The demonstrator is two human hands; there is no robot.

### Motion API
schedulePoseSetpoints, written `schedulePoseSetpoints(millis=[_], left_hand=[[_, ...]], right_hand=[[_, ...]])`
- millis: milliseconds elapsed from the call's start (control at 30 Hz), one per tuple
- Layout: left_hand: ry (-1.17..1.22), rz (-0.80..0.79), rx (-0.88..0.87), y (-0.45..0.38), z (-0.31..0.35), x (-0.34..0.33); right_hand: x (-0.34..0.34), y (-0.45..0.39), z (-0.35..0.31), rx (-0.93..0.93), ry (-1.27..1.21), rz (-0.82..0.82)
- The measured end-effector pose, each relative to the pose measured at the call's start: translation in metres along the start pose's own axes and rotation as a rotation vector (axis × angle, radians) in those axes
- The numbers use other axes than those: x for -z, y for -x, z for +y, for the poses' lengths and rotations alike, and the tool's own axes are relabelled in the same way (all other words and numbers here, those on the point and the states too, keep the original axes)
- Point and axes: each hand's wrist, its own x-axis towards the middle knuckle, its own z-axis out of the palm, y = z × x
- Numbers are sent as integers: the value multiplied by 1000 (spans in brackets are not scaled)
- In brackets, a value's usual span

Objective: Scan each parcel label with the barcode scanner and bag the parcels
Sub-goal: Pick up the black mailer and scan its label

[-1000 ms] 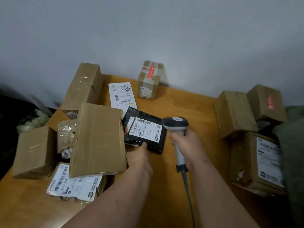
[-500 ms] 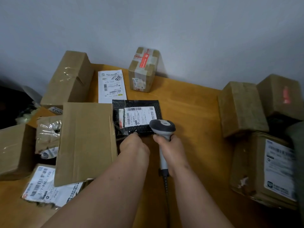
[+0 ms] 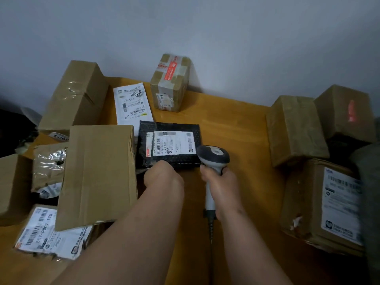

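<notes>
Black parcel (image 3: 168, 145) had turned square on the wooden table (image 3: 236, 124) since a second before, label up, left hand (image 3: 163, 177) gripped its near edge, right hand (image 3: 221, 182) clasped the barcode scanner (image 3: 212, 159) just beside it.

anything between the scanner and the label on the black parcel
Nothing visible. The scanner, in the right hand, sits just right of the black parcel, whose label faces up uncovered. The left hand holds its near edge, clear of the label.

The orange-brown wooden desk (image 3: 236, 124) looks smooth and faintly glossy. The flat black plastic mailer (image 3: 168, 128) is dimpled with a white paper label (image 3: 173, 143). The small brown cardboard box (image 3: 170, 83) carries shiny clear tape.
</notes>
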Motion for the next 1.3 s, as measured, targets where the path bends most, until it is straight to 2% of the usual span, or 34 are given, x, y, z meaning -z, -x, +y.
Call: schedulePoseSetpoints(millis=[100, 233, 467, 800, 933, 1300], left_hand=[[-43, 14, -145, 6, -15, 8], [-159, -163, -292, 17, -29, 25], [-267, -311, -445, 42, -26, 58], [-421, -429, -348, 64, -35, 124], [-364, -420, -358, 72, -24, 152], [-207, -499, -495, 105, 21, 206]], right_hand=[[9, 1, -6, 38, 1, 32], [27, 9, -13, 74, 22, 50], [46, 48, -17, 75, -24, 24], [50, 135, -2, 19, -32, 61], [47, 173, 4, 13, 1, 67], [20, 261, -4, 227, 105, 4]])
